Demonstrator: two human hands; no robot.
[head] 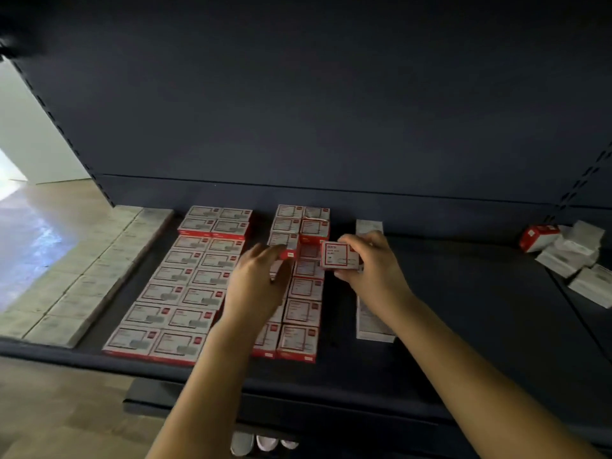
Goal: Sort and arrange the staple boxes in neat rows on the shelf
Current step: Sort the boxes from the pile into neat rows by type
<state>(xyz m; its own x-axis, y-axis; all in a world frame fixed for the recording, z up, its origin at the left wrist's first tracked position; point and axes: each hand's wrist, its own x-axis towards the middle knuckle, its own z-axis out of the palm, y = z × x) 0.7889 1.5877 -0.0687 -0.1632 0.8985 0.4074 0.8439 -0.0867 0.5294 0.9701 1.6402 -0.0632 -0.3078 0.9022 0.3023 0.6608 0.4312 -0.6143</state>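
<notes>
Two hands busy — right hand (371,260) pinches box (340,255); left hand (256,279) grips small box (288,252). Risk: knocking middle rows (303,293) askew.

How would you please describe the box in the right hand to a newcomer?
On the dark shelf, look right of the narrow red-and-white double row. The staple box is lifted in the right hand, tilted with its label toward the camera, unlike its flat neighbours.
</notes>
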